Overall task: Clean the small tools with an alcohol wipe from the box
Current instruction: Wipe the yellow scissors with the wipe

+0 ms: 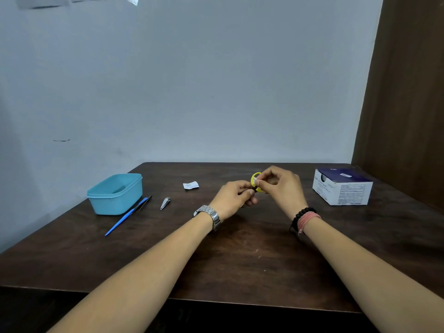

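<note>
Hands meet above the table (240, 272); my left hand (234, 197) pinches the yellow-handled tool (255, 182); my right hand (281, 188) pinches a white wipe (256, 181) against it. Box (342, 187) sits right.

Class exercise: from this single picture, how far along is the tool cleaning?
Done: an opened wipe wrapper lies on the table. In hand: both hands, left hand and right hand, hold a yellow-handled tool, apparently wiping it. Left, apparently: the nail clipper and blue tool beside the tub.
</note>
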The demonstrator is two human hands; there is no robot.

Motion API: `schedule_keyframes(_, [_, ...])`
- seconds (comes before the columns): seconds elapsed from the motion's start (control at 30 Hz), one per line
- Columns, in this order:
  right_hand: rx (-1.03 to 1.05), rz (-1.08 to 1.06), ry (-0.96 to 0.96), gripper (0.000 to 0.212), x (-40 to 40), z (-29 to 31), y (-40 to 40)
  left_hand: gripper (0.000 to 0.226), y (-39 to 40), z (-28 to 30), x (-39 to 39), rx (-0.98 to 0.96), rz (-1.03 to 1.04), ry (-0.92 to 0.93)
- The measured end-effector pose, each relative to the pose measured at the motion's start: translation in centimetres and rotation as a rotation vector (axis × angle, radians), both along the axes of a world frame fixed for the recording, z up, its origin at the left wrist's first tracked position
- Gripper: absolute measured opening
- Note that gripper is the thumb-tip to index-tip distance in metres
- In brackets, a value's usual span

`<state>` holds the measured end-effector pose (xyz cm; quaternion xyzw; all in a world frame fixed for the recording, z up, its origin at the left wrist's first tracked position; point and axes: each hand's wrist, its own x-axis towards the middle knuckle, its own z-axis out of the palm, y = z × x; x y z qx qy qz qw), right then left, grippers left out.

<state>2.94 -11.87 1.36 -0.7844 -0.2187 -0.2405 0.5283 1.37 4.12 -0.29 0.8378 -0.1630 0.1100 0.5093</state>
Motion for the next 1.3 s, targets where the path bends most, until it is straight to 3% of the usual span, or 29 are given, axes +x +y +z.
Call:
schedule_keyframes(0.2, [-0.171, -0.002, -0.048, 0.01, -0.1, -0.4, 0.2, 0.018, 0.3, -0.1, 0.4, -0.06, 0.023, 0.006])
schedule_keyframes(0.4, [-0.083, -0.071, -0.05, 0.011, 0.5, 0.1, -0.6, 0.015, 0.1, 0.0, 0.1, -0.052, -0.001, 0.008])
schedule_keyframes(0.6, [-0.208, -0.004, -0.035, 0.009, 0.2, -0.3, 0.0, 0.018, 0.4, 0.1, 0.3, -0.051, 0.023, -0.001])
schedule_keyframes(0.77, [-0.097, -0.084, -0.009, 0.01, 0.7, 0.0, -0.8, 0.017, 0.2, 0.2, 0.0, -0.038, 0.018, -0.007])
schedule_keyframes(0.97, [-0.205, -0.04, -0.042, 0.008, 0.0, -0.2, 0.1, 0.018, 0.4, 0.2, 0.1, -0.017, 0.035, -0.02])
schedule_keyframes(1.13, [-0.075, -0.14, -0.026, 0.011, 0.5, 0.1, -0.6, 0.016, 0.1, 0.3, -0.2, -0.009, 0.013, -0.015])
schedule_keyframes(1.3, [-0.183, -0.033, -0.028, 0.009, -0.1, -0.3, -0.2, 0.018, 0.2, 0.3, -0.1, 0.005, 0.029, -0.017])
